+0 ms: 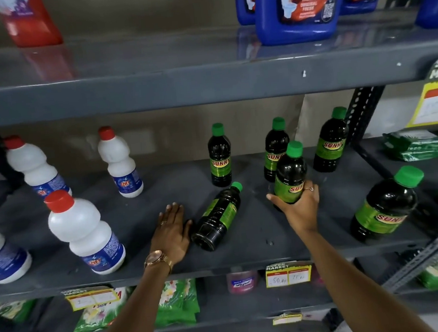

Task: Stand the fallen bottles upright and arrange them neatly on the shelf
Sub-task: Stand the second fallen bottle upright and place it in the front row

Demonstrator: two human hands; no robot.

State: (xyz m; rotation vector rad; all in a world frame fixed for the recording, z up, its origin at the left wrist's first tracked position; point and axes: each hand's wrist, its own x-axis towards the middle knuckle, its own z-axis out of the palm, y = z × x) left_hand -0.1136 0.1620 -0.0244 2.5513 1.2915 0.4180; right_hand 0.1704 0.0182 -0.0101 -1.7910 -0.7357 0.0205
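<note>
Six dark bottles, green caps, green-yellow SUNNY labels, on grey shelf [246,253]. Fallen bottle [217,219] lying near centre, cap pointing far-right. Held bottle [290,173] upright, right of it. Three far bottles [219,156] upright; near-right bottle [385,204] upright.

There was a single view, from a wide-angle camera worn on the person's head, which faced forward and slightly down, square onto the grey middle shelf [246,243] at close range, near enough that both forearms rose into frame from 6 o'clock. The wide lens bent the shelf edges and leaned the bottles outward toward 9 and 3 o'clock, while the upper shelf [179,90] crossed the frame toward 12 o'clock and the lower tier showed only as a strip along the bottom. With only one camera, no second view shared any part of the scene.
</note>
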